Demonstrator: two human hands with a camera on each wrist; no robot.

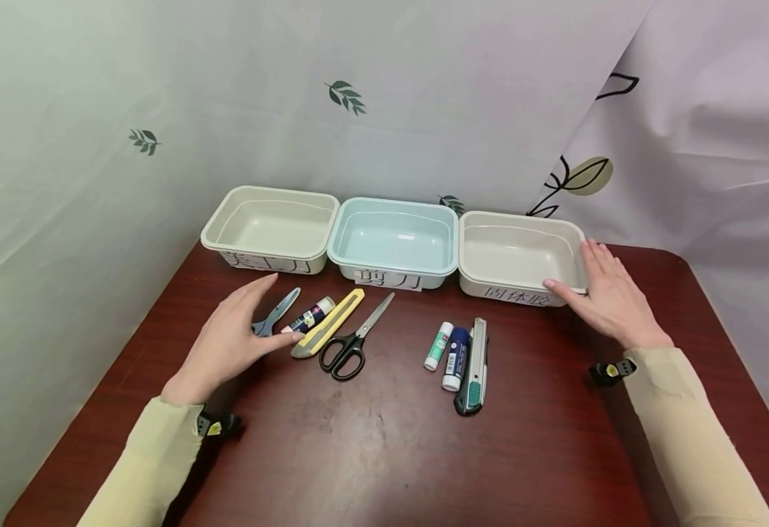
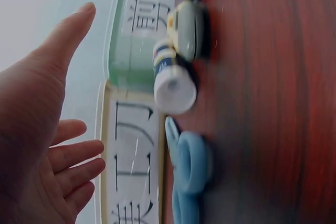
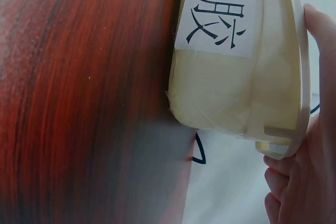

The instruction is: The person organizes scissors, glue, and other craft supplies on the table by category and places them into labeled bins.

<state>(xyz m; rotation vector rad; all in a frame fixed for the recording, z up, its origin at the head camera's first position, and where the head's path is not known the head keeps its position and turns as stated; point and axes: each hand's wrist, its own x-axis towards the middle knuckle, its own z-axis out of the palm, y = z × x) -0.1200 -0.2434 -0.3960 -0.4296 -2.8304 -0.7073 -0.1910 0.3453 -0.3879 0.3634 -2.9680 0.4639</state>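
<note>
My left hand (image 1: 224,338) hovers with thumb and fingers spread over the blue scissors (image 1: 277,313) and a dark-labelled glue stick (image 1: 312,316). In the left wrist view its palm is bare, apart from the scissors (image 2: 190,169). Nearby lie a yellow utility knife (image 1: 328,325) and black-handled scissors (image 1: 350,347). At the right, my right hand (image 1: 613,301) rests against the corner of the right beige bin (image 1: 522,285). Its thumb touches the front rim and its fairly straight fingers lie along the right side.
A beige bin (image 1: 272,262) and a light blue bin (image 1: 391,278) complete the labelled row at the back. Right of centre lie a green glue stick (image 1: 438,347), a blue glue stick (image 1: 455,359) and a grey utility knife (image 1: 473,369). Patterned curtain hangs behind the wooden table (image 1: 397,468).
</note>
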